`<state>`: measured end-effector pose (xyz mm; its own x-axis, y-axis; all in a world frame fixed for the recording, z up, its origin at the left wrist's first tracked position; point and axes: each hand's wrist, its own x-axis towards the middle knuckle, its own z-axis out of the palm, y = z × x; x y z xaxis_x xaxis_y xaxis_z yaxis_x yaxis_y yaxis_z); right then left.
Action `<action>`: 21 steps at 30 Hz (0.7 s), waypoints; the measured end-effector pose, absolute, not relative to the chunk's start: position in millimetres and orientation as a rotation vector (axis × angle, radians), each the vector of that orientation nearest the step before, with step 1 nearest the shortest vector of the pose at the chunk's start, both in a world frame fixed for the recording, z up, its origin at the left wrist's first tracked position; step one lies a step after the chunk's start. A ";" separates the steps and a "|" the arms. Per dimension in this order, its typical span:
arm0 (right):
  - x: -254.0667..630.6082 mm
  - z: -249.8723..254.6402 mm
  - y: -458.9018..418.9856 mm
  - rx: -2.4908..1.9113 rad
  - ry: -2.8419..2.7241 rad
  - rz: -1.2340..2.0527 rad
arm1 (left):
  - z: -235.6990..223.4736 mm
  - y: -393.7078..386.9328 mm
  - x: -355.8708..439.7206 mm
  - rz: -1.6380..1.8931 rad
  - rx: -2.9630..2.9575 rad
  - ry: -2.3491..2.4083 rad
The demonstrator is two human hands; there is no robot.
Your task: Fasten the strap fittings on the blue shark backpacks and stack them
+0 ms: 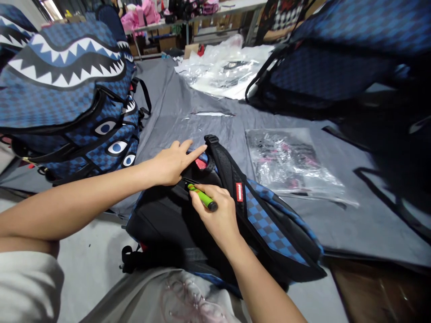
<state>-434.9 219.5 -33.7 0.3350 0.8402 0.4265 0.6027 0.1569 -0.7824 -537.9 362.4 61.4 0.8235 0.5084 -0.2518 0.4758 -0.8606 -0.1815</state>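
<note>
A black and blue-checked backpack (269,224) lies across my lap and the table edge, its black back panel and shoulder strap up. My right hand (218,211) is closed around a slim tool with a green handle (204,197) and a black end cap. The tool's thin dark tip points at the top of the backpack; its exact kind cannot be made out. My left hand (171,163) rests on the bag's top near the strap buckle (211,139), fingers spread, thumb side close to the tool's tip. A red patch (201,163) shows beside its fingertips.
Stacked blue-checked backpacks with shark teeth (67,67) stand at the left. More dark backpacks (313,76) stand at the right. Clear plastic bags (229,67) and a flat packet (286,161) lie on the grey-covered table (161,103). Another person's arm (279,33) is behind.
</note>
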 end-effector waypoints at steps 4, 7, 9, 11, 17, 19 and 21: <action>-432.8 -34.6 225.7 -1.524 -1.316 0.296 | 66.2 364.8 -539.9 0.484 -2.905 -0.772; -432.6 -34.4 226.5 -1.514 -1.277 0.308 | 68.0 366.1 -539.1 0.522 -2.903 -0.784; -433.2 -34.6 227.0 -1.513 -1.268 0.314 | 67.2 365.6 -537.3 0.542 -2.899 -0.808; -433.9 -35.2 228.3 -1.514 -1.268 0.317 | 64.6 364.3 -534.6 0.529 -2.877 -0.822; -434.3 -36.4 232.2 -1.509 -1.287 0.318 | 57.9 363.2 -526.6 0.550 -2.772 -0.815; -433.6 -35.9 231.4 -1.501 -1.304 0.310 | 60.6 364.9 -526.9 0.574 -2.781 -0.785; -432.8 -35.2 229.3 -1.497 -1.323 0.313 | 65.7 367.1 -529.0 0.607 -2.811 -0.760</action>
